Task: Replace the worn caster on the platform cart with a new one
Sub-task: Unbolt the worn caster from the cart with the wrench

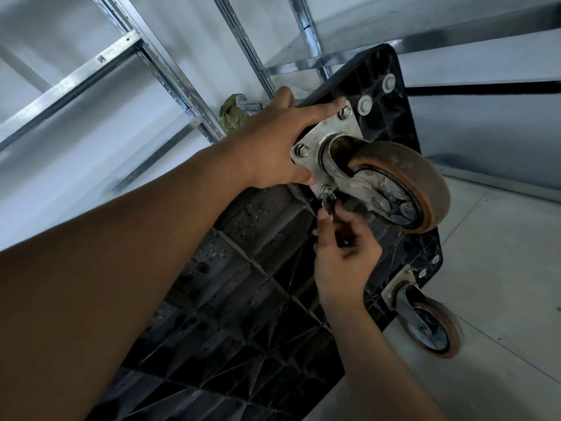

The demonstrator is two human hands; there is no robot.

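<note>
The black platform cart [249, 287] stands tipped on its side with its ribbed underside facing me. A worn caster [397, 183] with a rusty brown wheel is bolted to it through a grey mounting plate [334, 129]. My left hand [282, 141] rests over the plate's left edge, fingers stretched toward the top bolt [344, 112] and thumb near the lower corner. My right hand [343, 256] holds a small metal wrench [327, 205] whose head sits on the plate's bottom bolt [327, 189]. A second caster [431, 326] sits at the cart's lower right corner.
Metal shelving uprights and shelves [170, 77] stand behind the cart against a pale wall. A greenish bundle [233, 117] lies beyond the cart's top edge. Pale floor tiles [501, 268] spread to the right.
</note>
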